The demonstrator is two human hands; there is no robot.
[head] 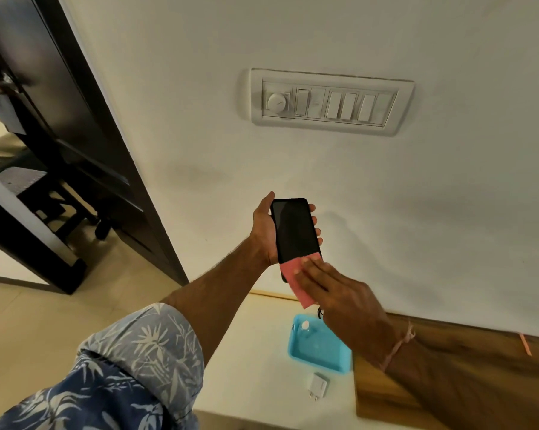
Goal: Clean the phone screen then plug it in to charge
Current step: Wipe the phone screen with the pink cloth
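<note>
My left hand (263,231) grips a black phone (294,231) from behind, screen facing me and dark, held up in front of the wall. My right hand (339,293) presses a pink cloth (293,274) flat against the lower end of the screen with straight fingers. The cloth hangs past the phone's bottom edge. A white charger plug (317,387) lies on the white surface (255,367) below. A thin dark cable end (319,312) shows just under my right hand, mostly hidden.
A blue tray (296,352) holding a small clear bottle (305,328) sits on the white surface above the plug. A white switch panel (327,102) is on the wall above. A dark door frame (113,156) stands at the left. Wooden panelling (467,383) lies at the right.
</note>
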